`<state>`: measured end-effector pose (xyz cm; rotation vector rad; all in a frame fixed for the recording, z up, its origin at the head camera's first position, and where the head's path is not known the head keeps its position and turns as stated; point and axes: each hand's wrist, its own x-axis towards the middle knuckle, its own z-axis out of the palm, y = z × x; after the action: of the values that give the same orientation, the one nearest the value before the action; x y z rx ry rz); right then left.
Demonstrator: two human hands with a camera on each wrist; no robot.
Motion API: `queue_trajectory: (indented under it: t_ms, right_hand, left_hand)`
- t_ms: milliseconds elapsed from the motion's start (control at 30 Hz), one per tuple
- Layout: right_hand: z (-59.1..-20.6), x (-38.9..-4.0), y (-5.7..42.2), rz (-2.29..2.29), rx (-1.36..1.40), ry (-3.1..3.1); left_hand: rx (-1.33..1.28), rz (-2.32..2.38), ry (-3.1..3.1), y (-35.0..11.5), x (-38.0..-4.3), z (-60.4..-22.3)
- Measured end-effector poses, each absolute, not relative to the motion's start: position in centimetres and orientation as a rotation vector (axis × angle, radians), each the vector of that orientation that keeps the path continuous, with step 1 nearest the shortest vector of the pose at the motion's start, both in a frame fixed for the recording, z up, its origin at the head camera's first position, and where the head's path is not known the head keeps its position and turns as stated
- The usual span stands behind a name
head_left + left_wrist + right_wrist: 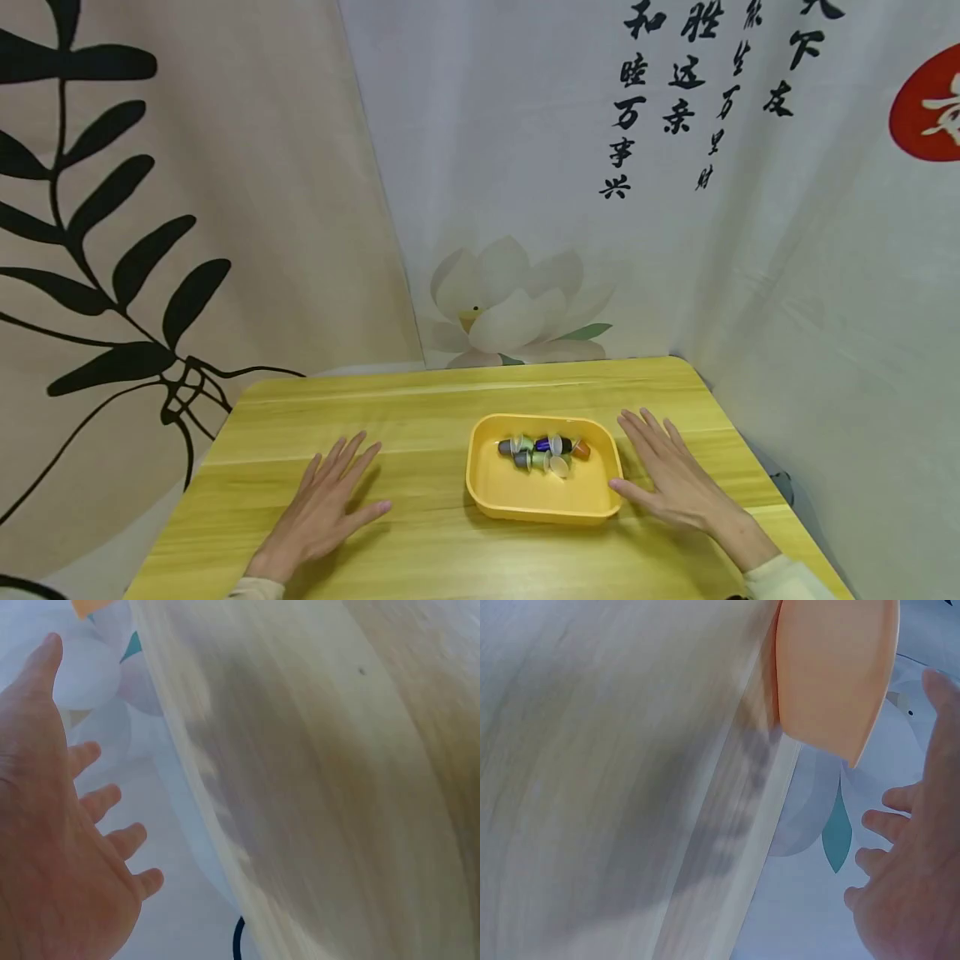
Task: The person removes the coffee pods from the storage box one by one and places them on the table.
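A yellow plastic tray (pixel 525 498) with rounded corners stands on the table, right of the middle. Several small coffee capsules (pixel 540 460) in grey, green, blue, black and brown lie together inside it. To the left of the tray, my left hand (pixel 322 508) hovers over the table with straight, spread fingers and nothing in it; the left wrist view shows its palm. At the tray's right side my right hand (pixel 671 479) is held with fingers extended, thumb tip close to the rim. Whether that thumb touches the tray I cannot tell. The right wrist view shows the tray's outer wall (pixel 832 675).
The wooden table (pixel 420 550) has rounded far corners. Behind it hangs a pale cloth (pixel 525 167) with dark writing and a lotus print. A beige cloth (pixel 262 208) with dark leaves covers the left side. A dark cord (pixel 782 483) shows beyond the right table edge.
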<state>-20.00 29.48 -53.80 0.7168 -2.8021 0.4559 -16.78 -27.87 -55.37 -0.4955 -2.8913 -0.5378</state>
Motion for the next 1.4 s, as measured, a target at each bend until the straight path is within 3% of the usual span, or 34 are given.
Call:
queue_trajectory:
  t_ms: [1400]
  right_hand:
    - [-55.2, -19.8, 25.7, 0.528, 0.747, -2.800]
  left_hand:
    - [-0.641, -0.598, -2.847, -22.0, -18.7, -53.2]
